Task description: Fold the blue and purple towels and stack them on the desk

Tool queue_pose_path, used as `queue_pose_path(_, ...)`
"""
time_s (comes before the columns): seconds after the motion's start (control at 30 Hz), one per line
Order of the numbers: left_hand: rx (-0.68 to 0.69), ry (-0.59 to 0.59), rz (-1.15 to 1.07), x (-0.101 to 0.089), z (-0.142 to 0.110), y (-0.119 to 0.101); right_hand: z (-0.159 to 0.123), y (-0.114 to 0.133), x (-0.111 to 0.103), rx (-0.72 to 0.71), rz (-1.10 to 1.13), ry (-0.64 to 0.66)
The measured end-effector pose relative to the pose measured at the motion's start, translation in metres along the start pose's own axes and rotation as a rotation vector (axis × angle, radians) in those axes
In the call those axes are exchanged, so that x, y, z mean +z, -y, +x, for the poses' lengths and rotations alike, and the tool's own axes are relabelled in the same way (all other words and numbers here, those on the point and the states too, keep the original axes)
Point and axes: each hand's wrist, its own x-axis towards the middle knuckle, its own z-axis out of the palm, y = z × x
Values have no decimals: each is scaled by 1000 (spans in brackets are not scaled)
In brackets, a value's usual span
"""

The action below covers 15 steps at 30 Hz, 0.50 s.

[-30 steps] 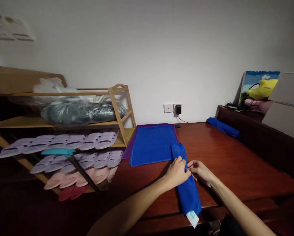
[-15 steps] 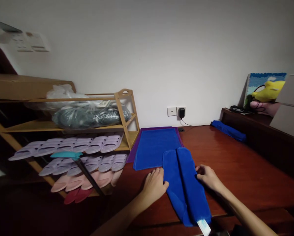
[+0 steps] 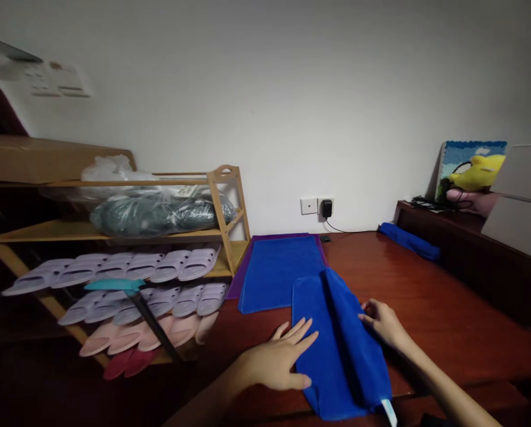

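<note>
A blue towel (image 3: 323, 350) lies partly folded at the near side of the wooden table, its right-hand fold raised and a white tag (image 3: 389, 411) at its near end. My left hand (image 3: 280, 357) rests on its left part with the fingers spread. At the right edge, my right hand (image 3: 381, 320) pinches the folded side of the towel between thumb and fingers. Just beyond, a second blue towel (image 3: 274, 267) is spread flat over a purple towel (image 3: 237, 284); the folded one overlaps its near right corner.
A rolled blue cloth (image 3: 410, 241) lies at the table's back right, beside a dark ledge with a yellow plush toy (image 3: 479, 173). On the left stands a wooden rack (image 3: 230, 219) with several slippers (image 3: 198, 264). A black plug (image 3: 326, 207) sits in the wall socket.
My left hand has moved from the towel's left edge onto its surface, opening its fingers. My right hand has shifted slightly right with the towel's edge, and the fold has widened and lifted.
</note>
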Motion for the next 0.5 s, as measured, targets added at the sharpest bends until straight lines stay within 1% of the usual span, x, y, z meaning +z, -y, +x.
queue_pose_path(0.2,29,110,-28,-15,-24,12,-4,-35,-37,-36,-226,-50)
queue_pose_path(0.27,33,111,-22,-16,-27,15,-8,-46,-49,-29,-330,-57)
queue_pose_path(0.3,24,77,-28,-14,-26,14,-10,-50,-54,-17,-394,-69)
queue_pose_path(0.33,6,11,-37,-11,-22,13,-12,-53,-58,-10,-460,-93)
queue_pose_path(0.37,-18,-83,-41,-7,-16,10,-13,-55,-59,-18,-514,-129)
queue_pose_path(0.4,-43,-194,-36,-1,-7,6,-13,-56,-59,-52,-542,-167)
queue_pose_path(0.47,-82,-405,9,12,15,-3,-13,-55,-54,-180,-511,-218)
queue_pose_path(0.5,-90,-470,42,19,26,-8,-12,-54,-49,-248,-476,-221)
